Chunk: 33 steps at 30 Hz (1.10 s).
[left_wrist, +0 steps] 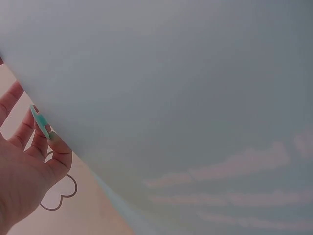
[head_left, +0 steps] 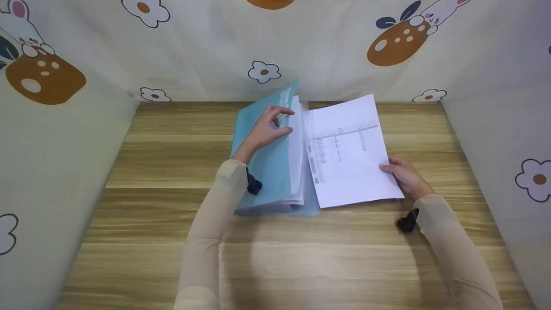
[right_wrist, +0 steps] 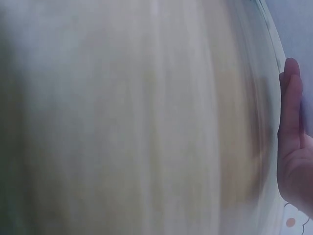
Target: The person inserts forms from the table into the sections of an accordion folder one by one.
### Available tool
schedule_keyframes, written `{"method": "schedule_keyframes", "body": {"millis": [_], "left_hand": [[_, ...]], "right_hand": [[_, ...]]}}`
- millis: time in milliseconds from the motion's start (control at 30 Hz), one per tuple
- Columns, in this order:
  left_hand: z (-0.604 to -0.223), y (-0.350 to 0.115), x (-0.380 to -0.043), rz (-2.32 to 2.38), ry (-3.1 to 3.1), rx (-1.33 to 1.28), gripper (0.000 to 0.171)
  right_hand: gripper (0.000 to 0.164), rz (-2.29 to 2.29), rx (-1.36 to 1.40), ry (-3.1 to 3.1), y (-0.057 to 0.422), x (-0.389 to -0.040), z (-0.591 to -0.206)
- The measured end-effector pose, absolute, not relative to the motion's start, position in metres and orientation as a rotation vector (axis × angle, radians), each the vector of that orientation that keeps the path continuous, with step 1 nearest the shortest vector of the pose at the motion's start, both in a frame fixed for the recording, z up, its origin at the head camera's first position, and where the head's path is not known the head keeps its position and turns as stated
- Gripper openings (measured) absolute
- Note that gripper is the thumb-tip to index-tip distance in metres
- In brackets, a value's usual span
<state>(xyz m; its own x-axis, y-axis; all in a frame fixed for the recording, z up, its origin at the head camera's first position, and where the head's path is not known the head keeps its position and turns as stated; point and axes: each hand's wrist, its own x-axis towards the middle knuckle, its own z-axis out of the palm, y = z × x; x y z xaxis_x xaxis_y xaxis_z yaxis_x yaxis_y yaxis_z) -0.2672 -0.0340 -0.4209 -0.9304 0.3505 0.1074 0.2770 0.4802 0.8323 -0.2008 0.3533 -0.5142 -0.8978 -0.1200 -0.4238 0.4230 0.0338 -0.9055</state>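
A light-blue folder (head_left: 269,168) stands partly open on the table, its front cover raised at a slant with white papers (head_left: 296,150) inside. My left hand (head_left: 269,127) is at the cover's free edge, thumb and fingers curved about it. In the left wrist view a small teal piece (left_wrist: 41,121) shows at the fingertips, and the cover fills most of the picture. To the folder's right lies a printed white sheet (head_left: 348,172), its left edge beside the folder's inner side. My right hand (head_left: 407,175) holds that sheet's right edge, thumb on top and the other fingers underneath.
The wood-grain table (head_left: 163,224) runs between pale curtains (head_left: 206,56) printed with flowers and rabbits, at the back and both sides. A black wrist camera (head_left: 254,185) sits on the left sleeve, another black camera (head_left: 407,221) on the right one.
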Motion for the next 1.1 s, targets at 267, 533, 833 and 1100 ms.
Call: {"method": "schedule_keyframes", "body": {"millis": [267, 533, 833, 1100], "left_hand": [[-0.421, -0.034, -0.268, 1.456, 2.642, 0.581, 0.039], [-0.422, -0.034, -0.268, 1.467, 2.644, 0.590, 0.039], [-0.422, -0.034, -0.268, 1.460, 2.643, 0.568, 0.039], [-0.422, -0.036, -0.267, 1.465, 2.653, 0.570, 0.039]], "right_hand": [[0.042, -1.918, 0.306, 1.896, 0.352, -0.202, -0.514], [0.059, -1.887, 0.326, 1.866, 0.355, -0.202, -0.509], [0.061, -1.868, 0.338, 1.881, 0.362, -0.199, -0.510], [0.063, -1.840, 0.347, 1.885, 0.351, -0.204, -0.509]]}}
